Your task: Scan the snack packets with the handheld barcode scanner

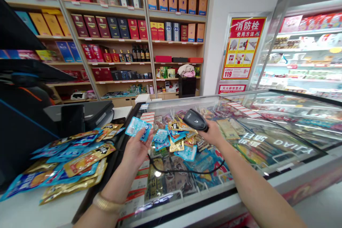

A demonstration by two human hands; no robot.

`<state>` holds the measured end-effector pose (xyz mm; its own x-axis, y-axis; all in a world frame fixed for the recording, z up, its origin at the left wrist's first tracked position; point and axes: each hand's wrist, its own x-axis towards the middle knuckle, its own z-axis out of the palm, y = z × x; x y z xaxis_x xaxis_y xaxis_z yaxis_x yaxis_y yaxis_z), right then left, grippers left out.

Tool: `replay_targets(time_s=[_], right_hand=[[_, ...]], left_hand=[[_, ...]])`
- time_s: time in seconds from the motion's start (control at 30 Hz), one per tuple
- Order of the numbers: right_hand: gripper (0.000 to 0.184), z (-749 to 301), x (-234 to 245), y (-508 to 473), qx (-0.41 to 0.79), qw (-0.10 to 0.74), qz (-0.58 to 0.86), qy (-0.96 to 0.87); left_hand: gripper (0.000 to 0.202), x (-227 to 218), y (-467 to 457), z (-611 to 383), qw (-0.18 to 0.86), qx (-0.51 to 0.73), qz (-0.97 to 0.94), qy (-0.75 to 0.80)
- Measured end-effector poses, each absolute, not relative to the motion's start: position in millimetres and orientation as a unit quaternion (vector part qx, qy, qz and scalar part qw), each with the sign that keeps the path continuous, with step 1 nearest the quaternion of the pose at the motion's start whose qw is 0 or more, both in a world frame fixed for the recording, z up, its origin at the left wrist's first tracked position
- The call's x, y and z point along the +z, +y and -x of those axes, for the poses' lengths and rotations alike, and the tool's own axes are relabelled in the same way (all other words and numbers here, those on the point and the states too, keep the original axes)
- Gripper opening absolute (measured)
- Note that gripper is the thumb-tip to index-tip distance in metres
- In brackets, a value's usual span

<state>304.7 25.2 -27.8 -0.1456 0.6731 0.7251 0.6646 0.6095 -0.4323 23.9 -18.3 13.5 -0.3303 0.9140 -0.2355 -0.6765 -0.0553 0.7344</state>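
My left hand (136, 149) is raised over the freezer's glass lid, fingers pinched on a small light-blue packet (138, 127). My right hand (212, 134) grips a black handheld barcode scanner (195, 119), whose black cable (184, 170) trails across the glass. The scanner's head points left toward the blue packet. Between the hands, a loose heap of small blue and gold snack packets (177, 137) lies on the glass lid.
A bigger pile of blue and gold packets (69, 164) covers the counter at left, beside a black register screen (80, 115). The chest freezer (267, 139) stretches right. Shelves of boxed goods (120, 25) line the back wall; a refrigerated display (307, 50) stands right.
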Motion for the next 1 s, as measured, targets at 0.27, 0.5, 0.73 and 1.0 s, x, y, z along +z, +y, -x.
replay_targets(time_s=[0.27,0.5,0.73,1.0], right_hand=[[0.018,-299,-17,14,0.082,0.465,0.391,-0.79],[0.021,-284,-16,4,0.163,0.396,0.335,-0.839],[0.016,-267,-15,-6,0.177,0.365,0.294,-0.865],[0.012,-261,-14,-11,0.167,0.348,0.312,-0.868]], left_hand=[[0.009,-28,-10,-28,0.406,0.652,-0.347,0.538],[0.01,-36,-8,-29,0.389,0.62,-0.389,0.559],[0.011,-38,-6,-30,0.388,0.618,-0.4,0.554],[0.011,-28,-12,-34,0.326,0.591,-0.434,0.596]])
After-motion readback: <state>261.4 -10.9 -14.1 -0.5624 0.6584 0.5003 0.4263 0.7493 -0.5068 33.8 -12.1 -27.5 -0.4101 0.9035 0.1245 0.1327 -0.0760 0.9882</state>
